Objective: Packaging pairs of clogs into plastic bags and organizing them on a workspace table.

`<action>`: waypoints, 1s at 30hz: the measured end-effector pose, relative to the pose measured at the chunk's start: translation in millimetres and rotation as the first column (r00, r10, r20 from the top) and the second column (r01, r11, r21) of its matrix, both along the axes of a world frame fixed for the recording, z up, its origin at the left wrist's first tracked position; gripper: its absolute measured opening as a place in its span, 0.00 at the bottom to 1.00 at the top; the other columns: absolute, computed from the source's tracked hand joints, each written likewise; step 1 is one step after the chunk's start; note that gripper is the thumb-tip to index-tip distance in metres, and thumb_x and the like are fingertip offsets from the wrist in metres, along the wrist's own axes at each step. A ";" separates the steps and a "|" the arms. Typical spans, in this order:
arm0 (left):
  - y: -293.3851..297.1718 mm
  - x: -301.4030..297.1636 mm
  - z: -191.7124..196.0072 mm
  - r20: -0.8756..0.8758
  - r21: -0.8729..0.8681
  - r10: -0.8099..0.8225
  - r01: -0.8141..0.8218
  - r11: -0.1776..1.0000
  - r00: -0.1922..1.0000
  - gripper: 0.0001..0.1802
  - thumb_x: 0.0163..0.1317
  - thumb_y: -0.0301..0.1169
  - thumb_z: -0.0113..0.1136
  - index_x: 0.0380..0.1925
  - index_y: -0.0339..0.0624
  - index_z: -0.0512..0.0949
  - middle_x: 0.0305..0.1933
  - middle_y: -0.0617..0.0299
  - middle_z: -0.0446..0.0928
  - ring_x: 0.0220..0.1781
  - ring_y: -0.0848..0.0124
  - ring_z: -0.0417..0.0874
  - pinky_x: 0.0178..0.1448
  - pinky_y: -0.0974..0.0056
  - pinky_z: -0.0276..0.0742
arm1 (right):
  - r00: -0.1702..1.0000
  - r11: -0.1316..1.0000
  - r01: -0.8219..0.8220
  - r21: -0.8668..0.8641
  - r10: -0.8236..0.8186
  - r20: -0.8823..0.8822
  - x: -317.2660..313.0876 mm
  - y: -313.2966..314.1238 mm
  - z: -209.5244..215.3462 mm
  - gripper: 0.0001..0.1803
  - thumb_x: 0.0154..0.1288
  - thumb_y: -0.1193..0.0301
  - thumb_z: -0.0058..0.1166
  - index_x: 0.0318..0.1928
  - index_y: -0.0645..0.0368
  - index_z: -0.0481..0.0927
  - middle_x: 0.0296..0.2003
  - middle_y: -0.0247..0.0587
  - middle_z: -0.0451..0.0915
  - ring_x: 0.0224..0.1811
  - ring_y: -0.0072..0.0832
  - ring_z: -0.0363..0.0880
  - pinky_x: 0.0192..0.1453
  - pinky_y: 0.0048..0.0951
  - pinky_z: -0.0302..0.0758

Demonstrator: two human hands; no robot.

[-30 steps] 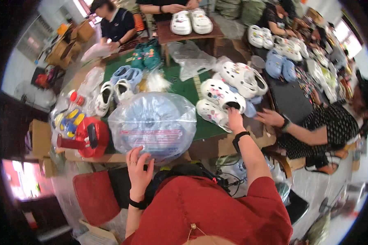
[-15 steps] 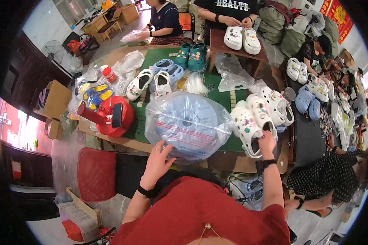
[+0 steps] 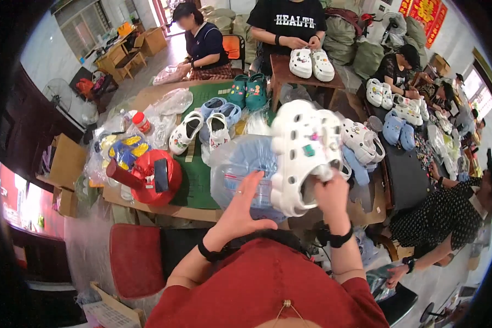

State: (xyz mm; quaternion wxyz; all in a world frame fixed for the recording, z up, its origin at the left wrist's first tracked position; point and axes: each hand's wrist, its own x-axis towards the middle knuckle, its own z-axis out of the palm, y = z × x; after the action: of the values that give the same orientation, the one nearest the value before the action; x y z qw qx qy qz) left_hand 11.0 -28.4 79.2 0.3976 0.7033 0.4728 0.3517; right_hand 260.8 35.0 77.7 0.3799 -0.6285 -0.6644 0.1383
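A pair of chunky white clogs [image 3: 291, 139] with small charms is lifted above the table's front, toes pointing away from me. My right hand [image 3: 332, 199] grips them at the heel openings. To their left my left hand [image 3: 239, 212] is open, fingers spread and thumb out, with nothing in it. It lies in front of a round light-blue item in a clear plastic bag [image 3: 232, 172], which the clogs partly hide. Further right, another charm-covered white pair [image 3: 361, 139] rests on the table beside a light-blue clog [image 3: 356, 167].
A red round container [image 3: 142, 177] with a phone [image 3: 161, 175] on top stands left. White, blue and dark-green clogs [image 3: 247, 92] sit at the table's back. Co-workers sit beyond and at right; one bends close by with an arm [image 3: 421, 259] low. A red chair [image 3: 134, 259] stands near-left.
My right hand has lifted the white clogs off the table and carried them left and toward me. My left hand has moved right, closer to them. The co-worker at the back left sits more upright.
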 end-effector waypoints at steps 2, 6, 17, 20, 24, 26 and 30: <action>6.2 -0.9 1.1 -0.163 0.191 0.044 -0.012 0.982 0.986 0.64 0.40 0.52 0.78 0.72 0.42 0.50 0.73 0.40 0.52 0.75 0.46 0.55 0.72 0.50 0.59 | 0.992 0.998 -0.045 -0.035 0.049 0.116 -30.2 -1.8 -13.3 0.11 0.52 0.69 0.57 0.32 0.65 0.75 0.25 0.57 0.79 0.30 0.57 0.80 0.35 0.50 0.78; 6.8 -27.9 -47.4 -0.040 0.050 0.164 -0.162 0.985 0.986 0.68 0.34 0.52 0.80 0.69 0.32 0.50 0.69 0.38 0.59 0.71 0.44 0.59 0.74 0.50 0.55 | 0.930 0.971 -0.129 -0.202 0.189 0.315 -78.0 -9.2 -19.1 0.14 0.54 0.65 0.56 0.30 0.66 0.78 0.32 0.55 0.78 0.31 0.51 0.81 0.36 0.47 0.79; 6.7 -38.4 -52.8 -0.276 0.185 0.115 -0.065 0.981 0.954 0.61 0.40 0.52 0.78 0.70 0.39 0.55 0.74 0.32 0.47 0.76 0.40 0.50 0.74 0.48 0.54 | 0.931 0.971 -0.215 0.109 0.170 0.322 -105.7 -10.0 -19.4 0.09 0.53 0.73 0.57 0.36 0.55 0.76 0.33 0.38 0.74 0.36 0.41 0.78 0.37 0.41 0.76; 8.0 -38.6 -49.7 -0.263 0.128 0.126 -0.095 0.987 0.957 0.60 0.40 0.51 0.78 0.70 0.42 0.56 0.75 0.33 0.47 0.75 0.41 0.53 0.74 0.50 0.56 | 0.931 0.925 -0.325 0.195 0.277 0.238 -104.2 -11.7 -10.4 0.07 0.52 0.74 0.58 0.34 0.58 0.78 0.31 0.38 0.77 0.36 0.41 0.79 0.36 0.38 0.76; 7.3 -40.3 -55.0 -0.246 0.165 0.132 -0.092 0.982 0.960 0.60 0.40 0.51 0.77 0.71 0.43 0.56 0.74 0.34 0.49 0.74 0.42 0.56 0.73 0.50 0.58 | 0.940 0.908 -0.339 0.247 0.336 0.055 -92.5 -18.8 4.6 0.08 0.52 0.76 0.60 0.35 0.59 0.79 0.34 0.39 0.79 0.34 0.37 0.80 0.33 0.34 0.76; 7.0 -40.9 -55.4 -0.248 0.171 0.138 -0.097 0.981 0.959 0.58 0.41 0.51 0.77 0.70 0.42 0.57 0.74 0.34 0.49 0.72 0.42 0.58 0.71 0.50 0.60 | 0.851 0.881 -0.397 0.257 0.458 -0.256 -86.0 -30.2 19.9 0.09 0.53 0.80 0.60 0.37 0.61 0.80 0.36 0.41 0.80 0.32 0.34 0.80 0.33 0.28 0.75; 15.2 -43.4 -79.6 -0.382 0.198 0.081 -0.004 0.980 0.921 0.57 0.41 0.52 0.76 0.69 0.41 0.59 0.73 0.32 0.52 0.70 0.38 0.60 0.70 0.49 0.62 | 0.652 0.923 -0.134 0.361 0.356 -0.669 -64.1 -38.8 31.7 0.08 0.66 0.79 0.50 0.45 0.64 0.75 0.45 0.39 0.78 0.41 0.25 0.76 0.43 0.23 0.73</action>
State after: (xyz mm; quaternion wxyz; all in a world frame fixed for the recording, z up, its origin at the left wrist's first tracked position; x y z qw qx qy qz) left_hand -32.4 -13.2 -0.4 0.2181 0.7838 0.5209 0.2583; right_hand 196.7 -3.8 109.4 0.6728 -0.3656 -0.5522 0.3297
